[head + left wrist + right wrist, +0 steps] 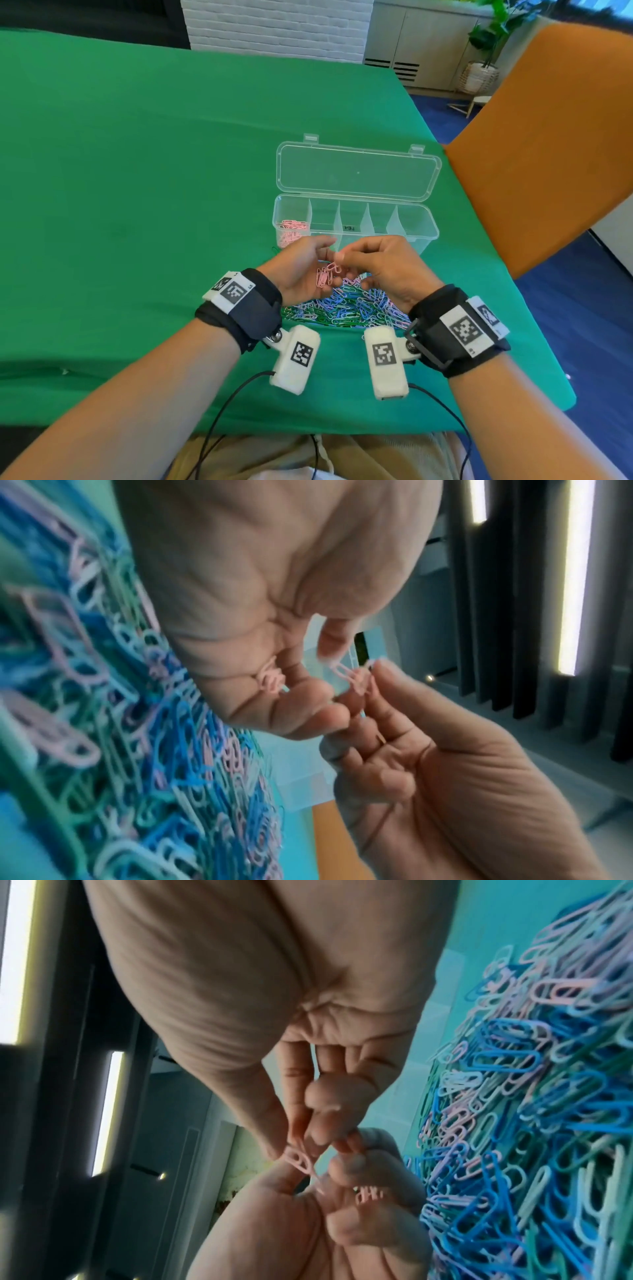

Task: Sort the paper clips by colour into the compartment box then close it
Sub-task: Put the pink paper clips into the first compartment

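Above the mixed clip pile (346, 305), the right hand (383, 263) pinched one pink wire paper clip (334, 266); ideally it passed cleanly into the left hand (301, 270), cupped round its pink bunch (323, 278).

Little can be read here; a small dark label on the floor of the middle compartment of the clear compartment box (356, 219) shows a few characters, seen upside down and too small to make out. The wristbands (469, 329) and the white wrist camera housings (385, 359) carry square black-and-white coded markers, patterns and not letters; beside the marker on the right band stands a tiny printed tag, too small to read; both wrist views show no text.
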{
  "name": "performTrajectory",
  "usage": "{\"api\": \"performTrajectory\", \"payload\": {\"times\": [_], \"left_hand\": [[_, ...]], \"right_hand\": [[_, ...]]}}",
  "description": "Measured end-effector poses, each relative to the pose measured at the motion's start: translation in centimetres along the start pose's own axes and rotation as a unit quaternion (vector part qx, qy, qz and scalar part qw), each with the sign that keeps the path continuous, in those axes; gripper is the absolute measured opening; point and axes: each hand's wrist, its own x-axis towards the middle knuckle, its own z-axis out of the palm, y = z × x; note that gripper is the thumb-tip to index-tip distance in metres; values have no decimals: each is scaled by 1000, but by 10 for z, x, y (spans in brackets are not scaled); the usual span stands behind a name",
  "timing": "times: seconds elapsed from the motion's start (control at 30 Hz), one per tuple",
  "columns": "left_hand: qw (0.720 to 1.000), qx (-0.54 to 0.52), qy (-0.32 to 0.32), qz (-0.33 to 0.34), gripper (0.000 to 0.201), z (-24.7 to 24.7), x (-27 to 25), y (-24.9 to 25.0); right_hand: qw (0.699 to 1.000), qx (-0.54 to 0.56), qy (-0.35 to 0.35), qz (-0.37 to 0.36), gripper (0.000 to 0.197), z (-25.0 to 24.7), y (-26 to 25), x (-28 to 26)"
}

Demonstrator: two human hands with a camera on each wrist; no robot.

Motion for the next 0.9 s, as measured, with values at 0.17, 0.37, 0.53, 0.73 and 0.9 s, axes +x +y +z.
{"api": "performTrajectory", "payload": {"times": [0.17,0.37,0.53,0.73,0.9], "left_hand": [[997,-28,56,-40,38,1,3,-3],[995,27,96,16,45,-7,7,13],[990,81,116,17,48,-6,6,12],[991,80,110,11,38,-6,5,4],[995,-7,104,6,38,-7,2,1]], "right_hand": [[986,-140,82,-31,18,0,8,12],[919,-392,-11,37,17,8,24,21],[896,-442,-14,44,7,13,21,23],[916,-396,-29,63,17,2,16,15],[965,-262,-8,21,6,-10,-9,3]]}}
